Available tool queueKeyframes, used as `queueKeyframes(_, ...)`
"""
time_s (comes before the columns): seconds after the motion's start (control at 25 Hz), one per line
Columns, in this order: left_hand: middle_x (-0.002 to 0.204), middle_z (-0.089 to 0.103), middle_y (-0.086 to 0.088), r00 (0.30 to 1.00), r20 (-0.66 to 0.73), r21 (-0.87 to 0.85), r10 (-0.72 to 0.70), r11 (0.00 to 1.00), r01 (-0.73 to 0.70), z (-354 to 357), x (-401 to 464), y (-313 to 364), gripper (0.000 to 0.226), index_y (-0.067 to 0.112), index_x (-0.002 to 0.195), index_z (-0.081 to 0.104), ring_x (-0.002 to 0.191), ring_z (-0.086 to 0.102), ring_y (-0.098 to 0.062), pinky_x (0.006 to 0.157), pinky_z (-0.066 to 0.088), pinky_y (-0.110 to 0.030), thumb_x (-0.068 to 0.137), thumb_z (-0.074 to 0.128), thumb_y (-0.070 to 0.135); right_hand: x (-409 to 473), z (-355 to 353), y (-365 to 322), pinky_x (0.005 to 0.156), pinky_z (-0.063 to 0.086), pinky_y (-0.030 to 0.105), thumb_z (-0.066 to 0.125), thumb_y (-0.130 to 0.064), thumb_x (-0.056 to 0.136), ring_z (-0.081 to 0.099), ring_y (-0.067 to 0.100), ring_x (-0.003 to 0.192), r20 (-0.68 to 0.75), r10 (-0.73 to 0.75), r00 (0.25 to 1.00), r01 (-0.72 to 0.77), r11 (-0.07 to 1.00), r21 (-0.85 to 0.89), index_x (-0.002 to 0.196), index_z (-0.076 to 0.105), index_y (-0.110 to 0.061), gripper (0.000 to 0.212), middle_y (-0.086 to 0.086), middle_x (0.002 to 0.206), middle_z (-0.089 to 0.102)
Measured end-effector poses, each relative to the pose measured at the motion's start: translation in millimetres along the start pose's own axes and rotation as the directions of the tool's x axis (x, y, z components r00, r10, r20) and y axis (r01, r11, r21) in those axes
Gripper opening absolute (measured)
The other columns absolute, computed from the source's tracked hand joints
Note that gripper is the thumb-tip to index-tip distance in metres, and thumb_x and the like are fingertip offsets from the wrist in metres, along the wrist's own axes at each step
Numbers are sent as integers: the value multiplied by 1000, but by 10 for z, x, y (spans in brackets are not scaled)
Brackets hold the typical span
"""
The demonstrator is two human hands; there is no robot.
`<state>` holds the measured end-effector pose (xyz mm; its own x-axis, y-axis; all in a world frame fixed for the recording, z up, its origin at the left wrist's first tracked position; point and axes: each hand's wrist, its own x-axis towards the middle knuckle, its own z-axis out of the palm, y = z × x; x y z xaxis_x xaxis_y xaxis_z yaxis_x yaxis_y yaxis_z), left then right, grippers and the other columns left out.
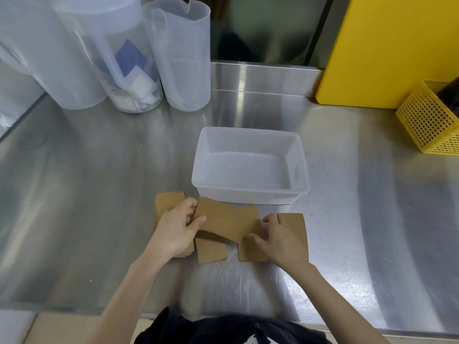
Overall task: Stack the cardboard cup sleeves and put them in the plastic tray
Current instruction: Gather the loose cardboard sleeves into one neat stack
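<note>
Several flat brown cardboard cup sleeves lie on the steel counter just in front of the white plastic tray (249, 135), which holds nothing. My left hand (173, 229) and my right hand (280, 238) each grip an end of one cup sleeve (224, 219) lifted slightly above the others. A small stack of sleeves (169, 201) lies under and behind my left hand. One loose sleeve (211, 249) rests below the held one, and another sleeve (291, 219) lies partly under my right hand.
Translucent plastic pitchers (183, 58) stand at the back left. A yellow board (387, 45) leans at the back right beside a yellow perforated basket (429, 125). The counter's front edge (223, 316) runs close to my body.
</note>
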<state>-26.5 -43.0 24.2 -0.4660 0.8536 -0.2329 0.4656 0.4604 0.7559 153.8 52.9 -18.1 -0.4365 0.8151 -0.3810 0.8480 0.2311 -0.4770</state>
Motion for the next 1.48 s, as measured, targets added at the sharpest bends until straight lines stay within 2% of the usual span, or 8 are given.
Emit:
queueKeyframes(0.2,78,56,9,996,-70,1,-47,999,47,-50,-43,-40,13,20,77,44,79,53,-9,60,36,-10,85,54,16,34,201,-186,88,41,35,61,-51,75,43,30,112,-34,32,999,-39,976,-213,109,41,-5,61,14,119,42)
queueKeyframes(0.4,68,56,14,993,-91,-30,-73,997,71,-64,-43,-103,9,11,84,47,71,53,-7,58,35,4,84,56,14,71,214,-170,96,37,36,69,-45,71,42,32,114,-27,94,995,-97,976,-197,111,38,-2,67,15,120,42)
queueKeyframes(0.56,70,61,7,992,-92,-40,-90,995,87,-61,-50,-96,9,12,85,46,70,54,-5,56,36,3,84,55,16,53,124,-50,85,41,33,71,-26,73,46,30,108,-2,93,996,-93,995,30,108,39,-5,52,15,116,46)
queueKeyframes(0.72,68,62,7,991,-93,-59,-93,994,88,-23,-38,-76,8,14,89,46,70,56,-2,61,40,-4,85,54,17,31,-50,36,56,38,8,60,-6,80,51,16,79,-18,36,999,-29,954,298,103,52,-7,24,7,93,57)
queueKeyframes(0.88,89,70,-20,986,-99,-86,-131,989,122,23,-28,-99,13,7,96,47,85,65,-31,84,52,-42,86,51,16,-62,-273,110,57,36,6,49,-7,87,54,15,76,-79,29,996,3,929,370,92,64,-6,16,2,83,58)
queueKeyframes(0.96,93,69,-22,990,-72,-101,-125,988,117,54,-24,-107,9,8,94,45,78,66,-27,77,55,-31,88,48,14,-128,-388,121,59,37,10,46,-9,88,51,11,73,-81,30,996,7,909,417,91,64,-8,18,2,84,59)
queueKeyframes(1.12,95,69,-22,996,46,-217,-80,972,88,165,-41,-15,11,4,99,48,75,63,-7,60,50,-5,89,45,7,-174,-444,-56,56,38,3,48,-10,86,51,-3,62,-92,-113,989,140,913,383,87,65,-12,17,-4,72,58)
queueKeyframes(1.48,101,70,-8,985,155,-374,-80,918,133,290,-93,49,21,11,108,49,92,66,-17,88,54,-36,88,49,12,-104,-256,-313,68,34,-4,58,-17,83,48,7,77,-180,-284,942,322,917,236,105,60,-17,22,1,97,57)
